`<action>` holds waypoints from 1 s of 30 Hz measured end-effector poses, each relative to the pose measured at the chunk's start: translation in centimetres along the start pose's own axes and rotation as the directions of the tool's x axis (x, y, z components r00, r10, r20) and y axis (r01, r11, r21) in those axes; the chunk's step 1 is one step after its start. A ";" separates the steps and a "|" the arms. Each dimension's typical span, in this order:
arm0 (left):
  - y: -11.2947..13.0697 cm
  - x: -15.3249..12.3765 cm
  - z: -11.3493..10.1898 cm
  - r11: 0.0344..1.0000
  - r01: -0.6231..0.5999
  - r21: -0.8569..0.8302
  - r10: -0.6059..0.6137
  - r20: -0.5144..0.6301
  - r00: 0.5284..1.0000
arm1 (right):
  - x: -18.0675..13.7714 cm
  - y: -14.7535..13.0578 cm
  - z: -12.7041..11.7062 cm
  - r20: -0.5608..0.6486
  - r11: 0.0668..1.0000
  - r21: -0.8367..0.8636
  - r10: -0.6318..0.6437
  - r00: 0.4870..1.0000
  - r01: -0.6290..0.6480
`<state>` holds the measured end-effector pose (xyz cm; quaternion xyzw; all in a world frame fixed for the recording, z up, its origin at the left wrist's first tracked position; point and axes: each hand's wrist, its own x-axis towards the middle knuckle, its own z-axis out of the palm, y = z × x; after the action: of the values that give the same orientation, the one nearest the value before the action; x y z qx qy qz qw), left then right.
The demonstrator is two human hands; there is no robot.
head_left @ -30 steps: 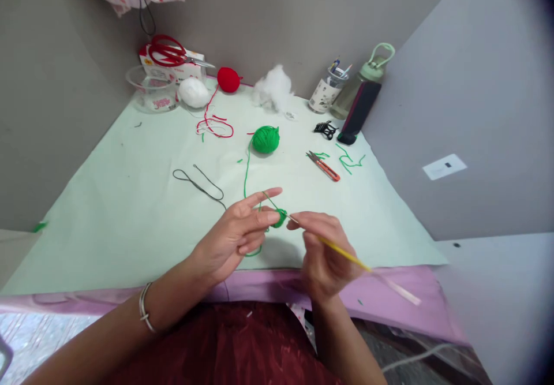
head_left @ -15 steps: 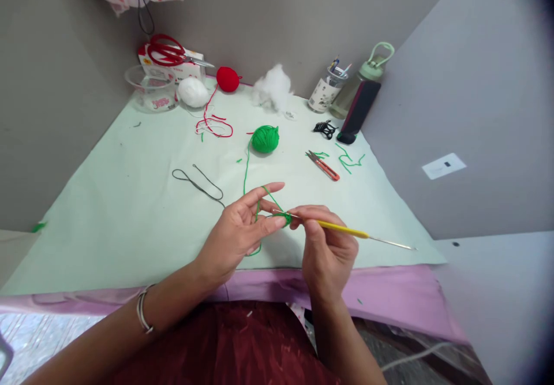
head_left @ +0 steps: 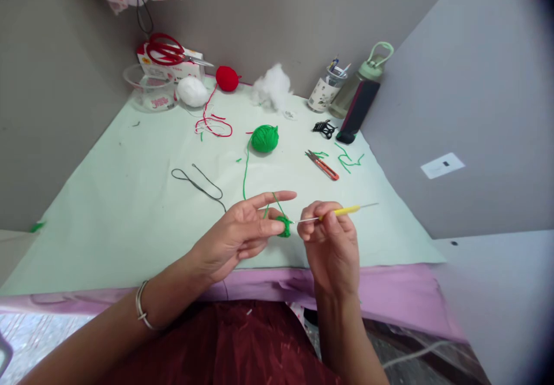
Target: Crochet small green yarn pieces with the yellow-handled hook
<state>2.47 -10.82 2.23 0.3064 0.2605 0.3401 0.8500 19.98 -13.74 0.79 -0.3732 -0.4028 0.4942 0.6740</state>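
Note:
Between thumb and fingers, my left hand (head_left: 240, 232) pinches a small green crochet piece (head_left: 284, 227). Green yarn runs over its stretched index finger and back to a green yarn ball (head_left: 265, 139) on the table. My right hand (head_left: 331, 238) is closed around the yellow handle of a crochet hook (head_left: 340, 212). The hook's metal tip points left and meets the right edge of the crochet piece; whether a loop is on it is too small to tell.
Orange thread snips (head_left: 322, 165), green yarn scraps (head_left: 350, 159) and a black claw clip (head_left: 324, 129) lie to the right. Behind stand a bottle (head_left: 359, 93), a pen cup (head_left: 325, 92), white stuffing (head_left: 273, 88), red yarn (head_left: 227, 78), white yarn (head_left: 192, 92) and a plastic tub (head_left: 152, 93). A dark cord (head_left: 197, 186) lies left.
My right hand has turned, and the hook's tip has drawn back to the right edge of the crochet piece. My left index finger reaches further right, and the piece shows more.

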 end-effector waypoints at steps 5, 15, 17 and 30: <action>-1.1 0.3 0.3 0.974 -0.180 0.141 0.199 -0.136 0.971 | -0.6 0.5 0.5 0.041 0.938 -0.293 -0.179 0.983 0.183; -1.0 0.8 0.5 0.989 -0.144 -0.018 0.137 -0.207 0.969 | -1.3 1.2 0.6 0.327 0.373 -0.717 -0.565 0.758 0.588; -0.7 0.8 0.4 0.992 -0.080 -0.099 0.062 -0.167 0.984 | -0.9 1.0 0.6 0.225 0.535 -0.656 -0.534 0.815 0.532; -0.9 0.9 -0.1 0.981 -0.183 -0.071 0.166 -0.197 0.966 | -0.3 1.1 0.8 0.020 0.792 -0.443 -0.460 0.888 0.420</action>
<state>3.34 -10.64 1.38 0.2564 0.2973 0.4527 0.8006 18.81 -13.64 0.05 -0.4315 -0.5479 0.2040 0.6870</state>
